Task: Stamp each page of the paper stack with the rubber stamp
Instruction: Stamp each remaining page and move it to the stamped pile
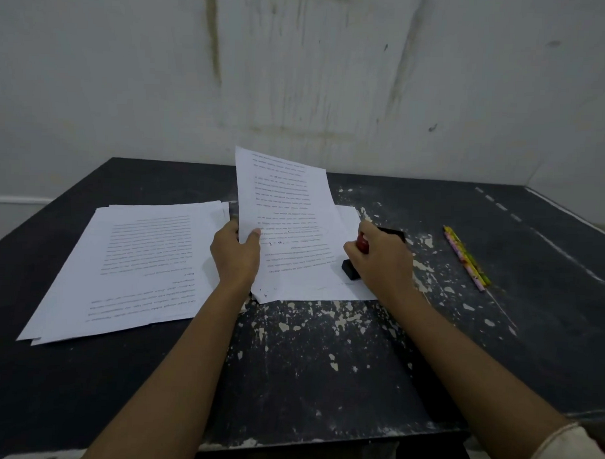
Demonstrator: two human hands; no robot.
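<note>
Two lots of printed paper lie on a dark, paint-chipped table (323, 367). The larger pile (131, 268) is at the left. A smaller stack (347, 289) sits in the middle. My left hand (235, 254) pinches the left edge of that stack's top sheet (288, 215) and holds it lifted, its far end tilted up. My right hand (382, 259) grips the rubber stamp (353, 269) by its red knob, and the stamp's black base rests on the stack's right edge. Behind this hand lies a black object (395, 232), mostly hidden.
Two pencils (466, 259), one yellow and one pink, lie side by side on the right part of the table. A stained white wall (299, 74) rises behind the table's far edge. The near table edge runs just below my forearms.
</note>
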